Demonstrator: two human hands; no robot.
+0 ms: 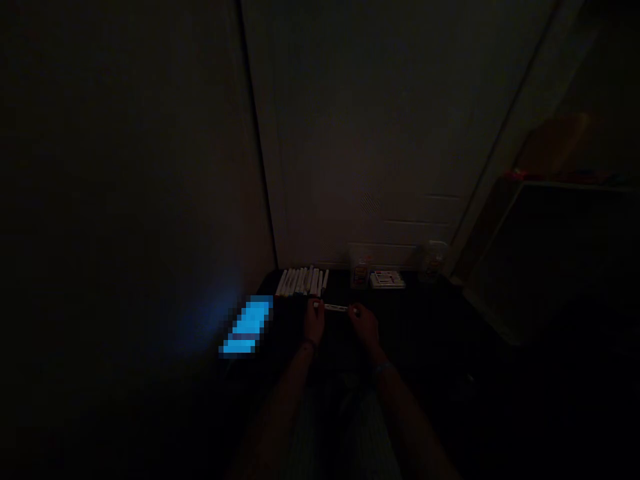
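Note:
Dim light leaves much of the scene dark. A slim white marker (336, 308) with dark print along it lies level between my two hands. The fingers of my left hand (315, 321) are closed on its left end. Its right end is in the closed fingers of my right hand (365, 323). Just beyond my left hand, several white markers (301, 281) lie side by side in a row. A flat clear case of white sticks (387, 279) lies beyond my right hand.
A clear container with a label (359, 275) stands left of the case, and another clear container (434, 261) stands at the back right. A glowing blue, pixelated screen (247, 327) is on the left. Behind the dark tabletop (420, 320) rises a pale panel (370, 133).

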